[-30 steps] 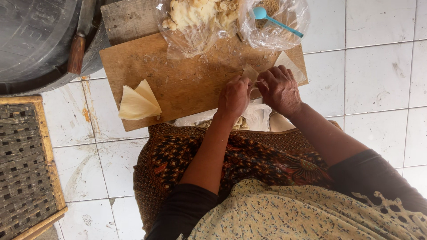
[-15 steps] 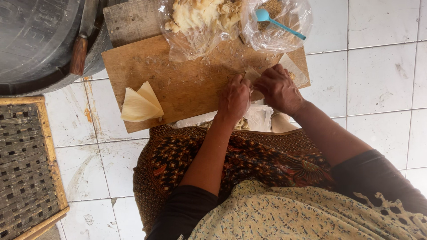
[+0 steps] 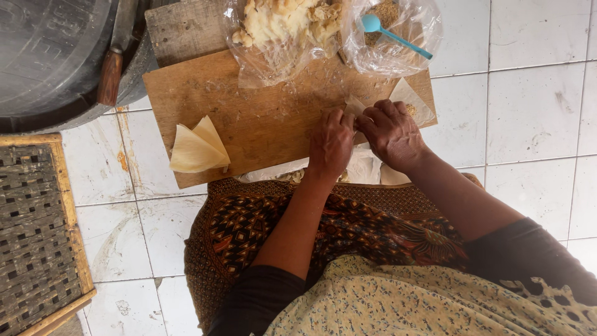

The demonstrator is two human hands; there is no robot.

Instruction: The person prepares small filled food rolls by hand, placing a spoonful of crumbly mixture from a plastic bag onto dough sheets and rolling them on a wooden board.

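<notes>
My left hand [image 3: 331,142] and my right hand [image 3: 392,132] meet over a thin pale pastry sheet [image 3: 355,106] on a wooden cutting board [image 3: 255,121]; both pinch and fold it. Another pastry sheet [image 3: 411,99] with a bit of filling lies on the board just right of my right hand. Two folded triangular pastries [image 3: 198,148] rest on the board's left part. Most of the sheet in my fingers is hidden by the hands.
A clear bag of crumbly pale filling [image 3: 283,28] and a second bag holding a blue plastic spoon [image 3: 393,34] sit at the board's far edge. A big dark metal pan [image 3: 50,56] with a wooden-handled knife [image 3: 112,71] stands far left. A woven rack [image 3: 37,230] lies at left on the white tiled floor [image 3: 535,112].
My hands have kept working the pastry sheet in place, fingers shifting slightly toward each other; the board and the bags stay where they were.
</notes>
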